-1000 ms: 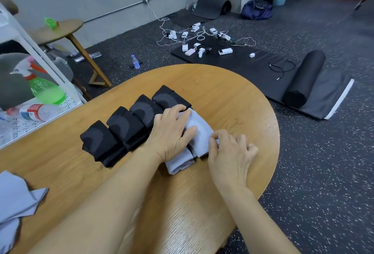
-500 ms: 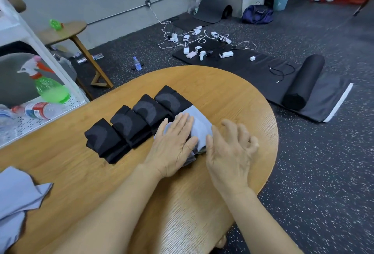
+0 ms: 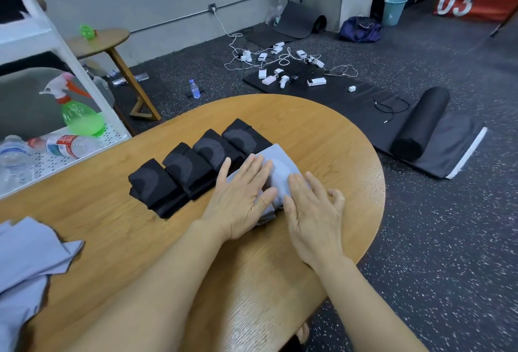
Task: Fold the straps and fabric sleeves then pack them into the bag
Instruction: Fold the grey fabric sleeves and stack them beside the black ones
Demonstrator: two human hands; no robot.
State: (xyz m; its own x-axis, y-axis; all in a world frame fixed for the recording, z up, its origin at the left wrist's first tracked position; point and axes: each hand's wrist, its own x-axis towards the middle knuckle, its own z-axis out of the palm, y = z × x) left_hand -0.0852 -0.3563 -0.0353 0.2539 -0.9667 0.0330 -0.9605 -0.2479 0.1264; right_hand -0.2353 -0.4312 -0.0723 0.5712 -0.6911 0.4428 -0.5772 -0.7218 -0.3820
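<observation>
Several folded black fabric sleeves point(image 3: 193, 169) lie in a row across the round wooden table point(image 3: 322, 133). At the row's right end sits a folded grey sleeve point(image 3: 279, 168). My left hand point(image 3: 242, 197) lies flat on the grey sleeve's left half, fingers straight. My right hand point(image 3: 311, 211) rests flat on its right edge, fingers spread and partly on the table. More loose grey fabric point(image 3: 25, 267) lies at the table's near left corner. No bag on the table is in view.
A white rack point(image 3: 70, 65) at the left holds a green spray bottle point(image 3: 78, 113) and water bottles point(image 3: 64, 145). On the floor lie a rolled black mat point(image 3: 420, 124), chargers and cables point(image 3: 283, 68), a small wooden side table point(image 3: 106, 43) and a dark blue bag point(image 3: 360, 29).
My right hand let go of the grey sleeve's edge and moved up to lie flat on it. My left hand straightened and pressed flat on the sleeve.
</observation>
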